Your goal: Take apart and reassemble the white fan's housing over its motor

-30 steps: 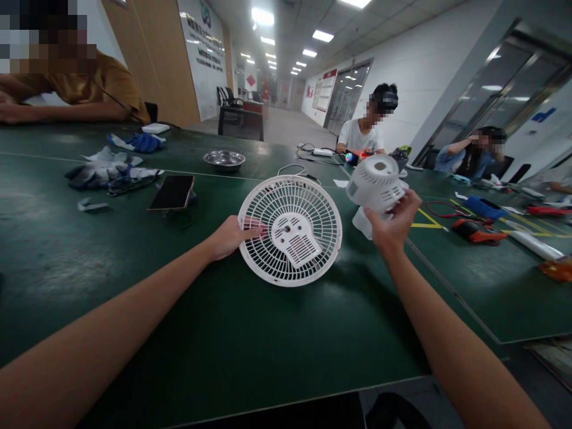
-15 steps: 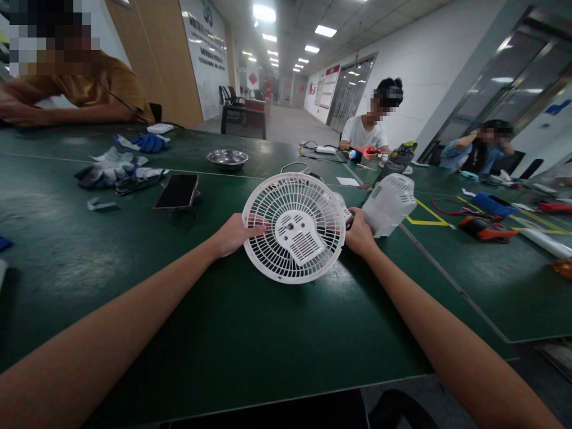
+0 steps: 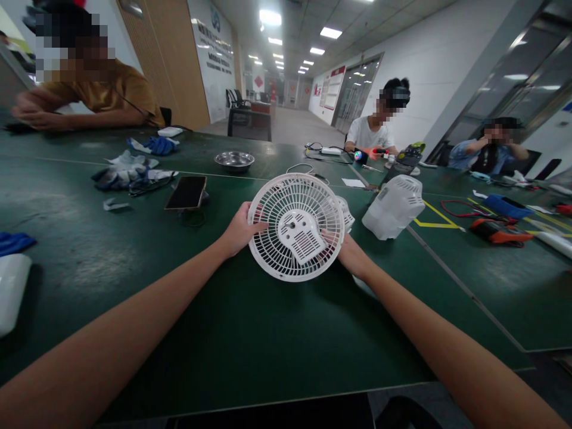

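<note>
A round white fan grille (image 3: 300, 273) with a vented plate at its centre is held up, tilted, above the green table. My left hand (image 3: 239, 231) is closed on its left rim, thumb across the front bars. Behind the right rim sits my right hand (image 3: 351, 253), its fingers partly visible through the bars and seemingly closed against the grille's back. A white vented housing part (image 3: 346, 213) shows just beyond the grille's right edge; how it joins the grille is hidden. To the right stands a translucent white plastic container-like part (image 3: 393, 207), apart from my hand.
On the left lie gloves (image 3: 127, 173), a phone (image 3: 186, 193) on a stand and a white object (image 3: 13, 292). A metal bowl (image 3: 234, 161) sits farther back. An orange multimeter (image 3: 500, 231) and blue case (image 3: 507, 205) are at right. Several people sit around the green table (image 3: 268, 345).
My right hand has moved from beside the grille's right edge to behind its lower right part. The left hand keeps its hold. The whole view has shifted slightly.
</note>
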Tool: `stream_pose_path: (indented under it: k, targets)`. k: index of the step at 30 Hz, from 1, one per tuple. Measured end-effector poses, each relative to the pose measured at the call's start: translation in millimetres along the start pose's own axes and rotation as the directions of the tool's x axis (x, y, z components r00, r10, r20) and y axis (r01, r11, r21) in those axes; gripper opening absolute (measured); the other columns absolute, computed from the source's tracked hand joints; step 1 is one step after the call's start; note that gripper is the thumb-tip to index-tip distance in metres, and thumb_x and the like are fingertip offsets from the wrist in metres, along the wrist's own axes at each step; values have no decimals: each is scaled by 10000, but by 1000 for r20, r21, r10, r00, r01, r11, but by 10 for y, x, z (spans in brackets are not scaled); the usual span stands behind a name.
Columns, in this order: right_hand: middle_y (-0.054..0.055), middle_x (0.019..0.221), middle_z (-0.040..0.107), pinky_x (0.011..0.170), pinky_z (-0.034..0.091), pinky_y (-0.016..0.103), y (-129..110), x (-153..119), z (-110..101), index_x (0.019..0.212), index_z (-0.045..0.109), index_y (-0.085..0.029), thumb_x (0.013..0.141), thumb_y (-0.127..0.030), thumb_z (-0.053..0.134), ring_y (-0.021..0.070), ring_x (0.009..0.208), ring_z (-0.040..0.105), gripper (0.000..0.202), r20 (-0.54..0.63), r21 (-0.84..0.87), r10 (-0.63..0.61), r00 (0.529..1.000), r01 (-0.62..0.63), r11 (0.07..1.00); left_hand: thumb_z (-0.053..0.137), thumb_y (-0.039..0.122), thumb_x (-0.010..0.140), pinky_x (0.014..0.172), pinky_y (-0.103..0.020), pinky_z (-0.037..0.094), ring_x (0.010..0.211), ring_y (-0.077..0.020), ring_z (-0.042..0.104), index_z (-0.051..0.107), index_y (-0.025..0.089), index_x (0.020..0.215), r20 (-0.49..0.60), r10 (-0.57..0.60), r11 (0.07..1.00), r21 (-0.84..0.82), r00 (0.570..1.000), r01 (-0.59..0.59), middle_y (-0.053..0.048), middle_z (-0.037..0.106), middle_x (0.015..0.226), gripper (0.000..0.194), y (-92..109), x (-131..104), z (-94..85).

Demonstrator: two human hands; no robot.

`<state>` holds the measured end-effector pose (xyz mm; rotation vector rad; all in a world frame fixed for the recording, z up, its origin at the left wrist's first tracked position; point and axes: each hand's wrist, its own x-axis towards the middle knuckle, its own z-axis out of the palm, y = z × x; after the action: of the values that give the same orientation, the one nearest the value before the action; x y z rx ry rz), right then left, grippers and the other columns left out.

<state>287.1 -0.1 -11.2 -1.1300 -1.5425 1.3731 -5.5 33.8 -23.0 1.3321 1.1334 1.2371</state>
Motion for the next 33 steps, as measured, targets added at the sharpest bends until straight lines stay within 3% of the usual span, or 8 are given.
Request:
stream_pose_path:
  k: [4, 8, 12, 15, 18, 22, 27, 33]
  targets:
    - [46, 965, 760, 755, 593, 378, -42, -76, 203, 1053, 686, -251, 952, -561, 558, 222, 850, 713, 350, 143, 300, 131, 981, -169, 939, 751, 150, 775, 922, -472, 572, 1034, -264, 689, 558, 178, 1163, -9, 7, 1000, 29, 1000, -7, -86, 690, 1125, 435, 21, -22, 19]
    - [54, 1073, 761, 880, 596, 410, -96, -136, 315, 1139, 648, -253, 978, -520, 530, 232, 993, 725, 333, 246, 458, 139, 959, -241, 855, 734, 167, 823, 904, -449, 580, 1000, -253, 697, 589, 179, 1115, -26, 7, 999, -37, 1000, -8, -70, 701, 1076, 326, -63, 19, 32]
    - [41, 1076, 756, 911, 588, 389, -88, -149, 397, 1087, 657, -254, 979, -469, 543, 218, 1033, 705, 267, 146, 557, 141, 979, -199, 806, 647, 315, 948, 824, -377, 582, 886, -202, 688, 602, 186, 1070, -32, 5, 956, -294, 999, -14, -51, 698, 985, 183, -183, 98, 36]
    - [8, 1021, 740, 852, 590, 376, -84, -154, 413, 1053, 645, -279, 937, -457, 601, 211, 967, 695, 217, 32, 546, 119, 992, -117, 829, 591, 406, 986, 792, -339, 566, 882, -191, 670, 622, 191, 1054, -9, 24, 936, -350, 1000, -26, -53, 698, 989, 228, -216, 127, 24]
    - [-27, 950, 698, 781, 569, 362, -103, -151, 352, 1004, 586, -301, 860, -400, 696, 203, 890, 668, 207, -109, 419, -17, 994, 61, 906, 543, 481, 996, 713, -302, 535, 848, -187, 651, 637, 199, 1078, -28, 7, 943, -332, 1000, -16, -53, 692, 973, 309, -215, 138, -6]
    - [-12, 973, 659, 819, 537, 385, -126, -128, 197, 972, 523, -283, 812, -360, 753, 218, 917, 630, 290, -216, 5, -283, 934, 291, 957, 497, 645, 968, 679, -306, 518, 801, -199, 649, 661, 186, 1085, -20, -47, 928, -372, 999, 36, -71, 696, 930, 502, -215, 151, -64]
    - [25, 1006, 624, 807, 530, 397, -59, -105, 72, 1068, 528, -267, 885, -430, 679, 215, 890, 609, 288, -142, -352, -443, 885, 373, 859, 398, 759, 945, 798, -407, 566, 919, -297, 716, 698, 147, 1131, 107, -92, 881, -455, 990, 131, -148, 761, 981, 706, -146, 108, -102]
    - [87, 1157, 656, 841, 557, 445, -38, -99, 51, 1015, 533, -254, 803, -500, 794, 266, 981, 648, 417, 86, -619, -479, 874, 423, 662, 412, 439, 1044, 792, -424, 613, 808, -276, 752, 723, 74, 1036, 217, -326, 777, -493, 920, 392, -175, 772, 893, 480, -54, 108, -98]
